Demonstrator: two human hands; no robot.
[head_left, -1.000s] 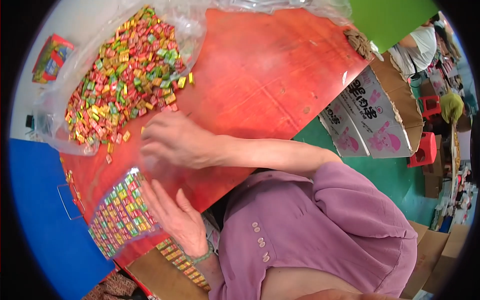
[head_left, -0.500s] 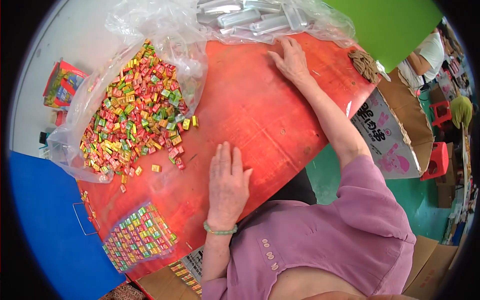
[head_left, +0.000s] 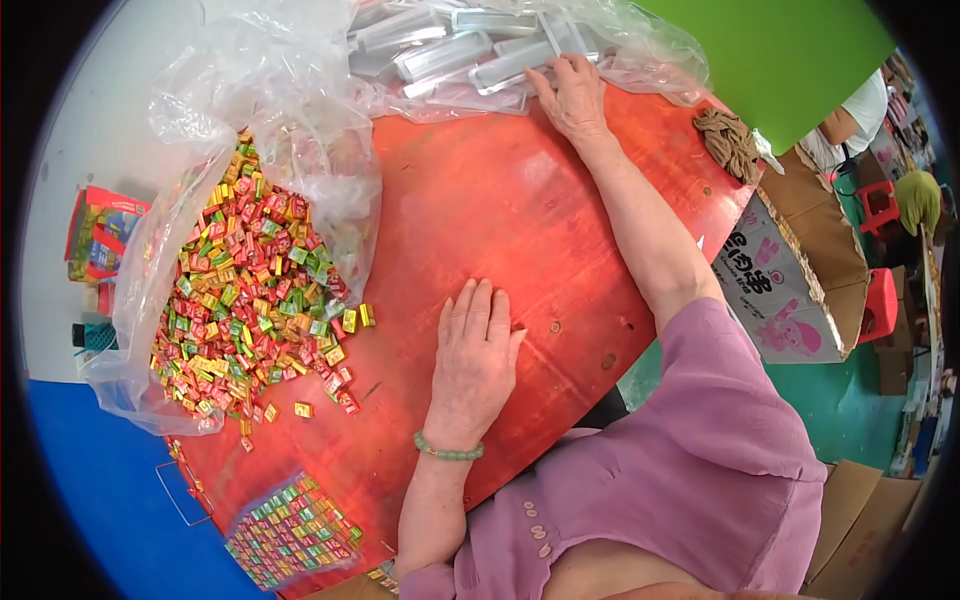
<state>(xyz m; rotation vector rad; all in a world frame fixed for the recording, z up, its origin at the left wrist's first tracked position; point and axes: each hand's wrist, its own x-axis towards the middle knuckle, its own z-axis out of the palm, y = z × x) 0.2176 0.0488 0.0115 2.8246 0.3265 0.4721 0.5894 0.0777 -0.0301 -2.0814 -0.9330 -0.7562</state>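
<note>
My left hand (head_left: 475, 360) lies flat on the red tabletop (head_left: 450, 210), fingers stretched out, with a green bead bracelet at the wrist. Farther off, my right hand (head_left: 575, 100) reaches to the edge of a clear plastic bag (head_left: 655, 60). Its thumb stands apart from the fingers, whose tips are beside or touching one of the clear plastic boxes (head_left: 440, 55) in that bag; I see no firm grip. Left of my hands, a pile of small wrapped candies (head_left: 250, 290) in red, yellow and green spills from another clear bag (head_left: 135, 370).
A sheet of candies in rows (head_left: 295, 530) lies at the near left. A brown cloth (head_left: 728, 145) rests at the table's right end. Beyond that edge stand an open cardboard carton (head_left: 775, 285) and red stools (head_left: 878, 305). Another person's arm (head_left: 838, 125) shows at the far right.
My right hand has moved up to the boxes at the bag's edge. My left hand still lies flat. The whole view has shifted, with the candy pile now lower and farther left.
</note>
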